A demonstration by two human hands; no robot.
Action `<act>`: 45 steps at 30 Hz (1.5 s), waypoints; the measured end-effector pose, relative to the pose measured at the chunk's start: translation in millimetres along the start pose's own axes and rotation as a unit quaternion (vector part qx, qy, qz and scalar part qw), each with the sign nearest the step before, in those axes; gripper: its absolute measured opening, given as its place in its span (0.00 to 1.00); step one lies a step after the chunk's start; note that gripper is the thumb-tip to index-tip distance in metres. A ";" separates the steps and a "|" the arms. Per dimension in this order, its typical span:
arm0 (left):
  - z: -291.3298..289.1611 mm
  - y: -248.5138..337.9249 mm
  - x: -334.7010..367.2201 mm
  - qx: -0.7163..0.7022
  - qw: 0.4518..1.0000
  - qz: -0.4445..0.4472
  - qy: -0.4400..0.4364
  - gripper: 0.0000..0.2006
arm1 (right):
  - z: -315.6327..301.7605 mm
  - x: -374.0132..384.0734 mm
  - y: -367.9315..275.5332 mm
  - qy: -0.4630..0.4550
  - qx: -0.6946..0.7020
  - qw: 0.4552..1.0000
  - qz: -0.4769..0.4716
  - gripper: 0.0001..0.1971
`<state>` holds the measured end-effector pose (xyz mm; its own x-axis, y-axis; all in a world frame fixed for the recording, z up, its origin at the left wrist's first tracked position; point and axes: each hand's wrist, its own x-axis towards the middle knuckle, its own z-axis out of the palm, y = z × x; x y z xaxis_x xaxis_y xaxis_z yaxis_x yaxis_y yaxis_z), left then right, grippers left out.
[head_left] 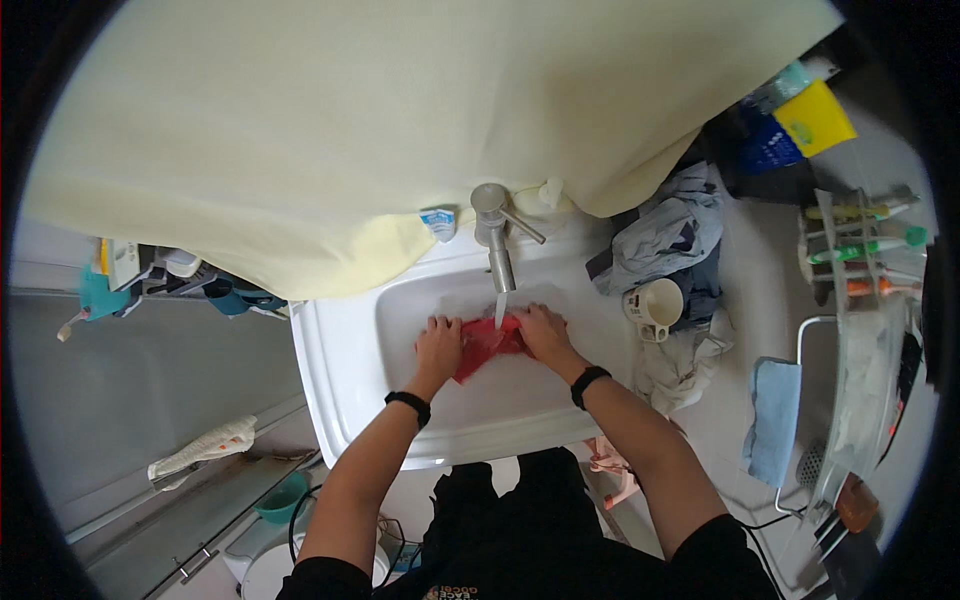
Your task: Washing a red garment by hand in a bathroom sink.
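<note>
A wet red cloth (482,347) is stretched between my two hands inside the white sink (335,400). Its left end is in my left hand (438,347), whose fingers are closed on it. My right hand (543,333) grips the other end, with the fingertips partly hidden. From the metal faucet (500,268) a stream of water (500,308) falls onto the cloth between the hands. Both forearms reach in from below, each with a black band at the wrist.
Right of the basin stand a white mug (657,303) and a heap of grey clothes (665,235). A blue cloth (772,420) hangs further right. Behind the faucet drapes a pale yellow curtain (330,130), near a small blue-and-white tube (438,223). A green basin (283,497) sits low at left.
</note>
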<state>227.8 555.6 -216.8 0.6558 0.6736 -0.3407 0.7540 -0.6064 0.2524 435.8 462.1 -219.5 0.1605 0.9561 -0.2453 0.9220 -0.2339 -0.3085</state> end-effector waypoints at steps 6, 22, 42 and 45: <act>25.3 9.5 13.7 -0.005 1.000 0.022 0.010 0.32 | 25.9 -3.0 -16.6 -0.068 -0.016 0.997 0.040 0.40; 58.5 28.4 -85.6 -0.121 0.975 0.034 -0.185 0.37 | 33.6 -85.4 -9.1 -0.300 0.044 0.953 0.003 0.43; -1.5 30.6 -38.9 0.030 0.988 0.065 0.136 0.29 | -22.9 -35.8 -12.8 0.038 0.012 0.997 -0.070 0.28; 10.0 30.9 -16.2 -0.016 0.993 -0.007 0.117 0.29 | -8.4 -13.3 -13.3 0.038 0.009 0.998 -0.050 0.31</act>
<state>240.1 521.7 -212.6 0.6334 0.7637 -0.1247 0.7611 -0.5859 0.2783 424.4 454.0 -204.4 0.0949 0.9853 -0.1418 0.9285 -0.1390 -0.3444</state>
